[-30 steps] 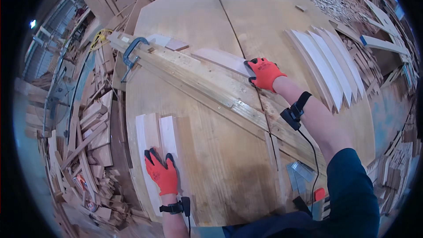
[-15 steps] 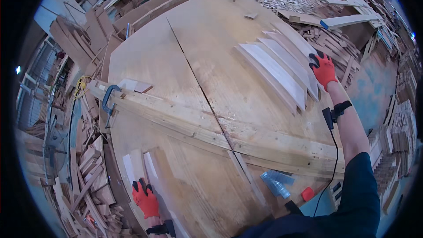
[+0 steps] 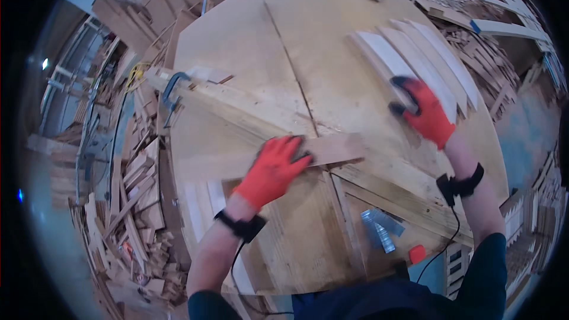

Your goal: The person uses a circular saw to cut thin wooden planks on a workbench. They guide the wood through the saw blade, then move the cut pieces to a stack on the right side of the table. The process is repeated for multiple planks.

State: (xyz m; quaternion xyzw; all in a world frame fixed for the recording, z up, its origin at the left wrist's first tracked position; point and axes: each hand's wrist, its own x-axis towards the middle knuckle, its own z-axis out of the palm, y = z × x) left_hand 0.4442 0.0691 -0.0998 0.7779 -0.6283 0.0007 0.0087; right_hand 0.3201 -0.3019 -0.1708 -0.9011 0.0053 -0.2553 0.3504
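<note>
Scrap wood crowds the edges of this workshop: offcuts (image 3: 127, 201) lie heaped along the left of the frame, and more broken pieces pile up at the upper right, past the big plywood tabletop (image 3: 249, 41) that fills the middle. A long timber beam (image 3: 249, 109) runs slantwise across the top from the upper left toward the lower right, with a blue clamp (image 3: 172, 92) gripping its upper left end at the table's edge. The person's left hand (image 3: 274, 169), in an orange-red glove, lies near the centre of the frame, palm down and fingers spread, pressing flat on a thin wooden slat (image 3: 332, 149) that rests across the beam; the hand covers the slat's left part and the rest sticks out to the right. The right hand (image 3: 427, 112), gloved the same, is at the upper right, fingers curled down onto the near end of a fanned row of pale slats (image 3: 415, 59) lying side by side; I cannot tell whether it has actually taken hold of one or only rests on them. Black wrist straps sit on both forearms, each with a thin cable trailing back. Low in the frame, just right of centre, a small silvery packet (image 3: 379, 228) lies on the tabletop, with a little red object (image 3: 416, 253) near it toward the table's lower edge. Two more pale slats (image 3: 204, 201) lie on the tabletop just left of the left forearm.
</note>
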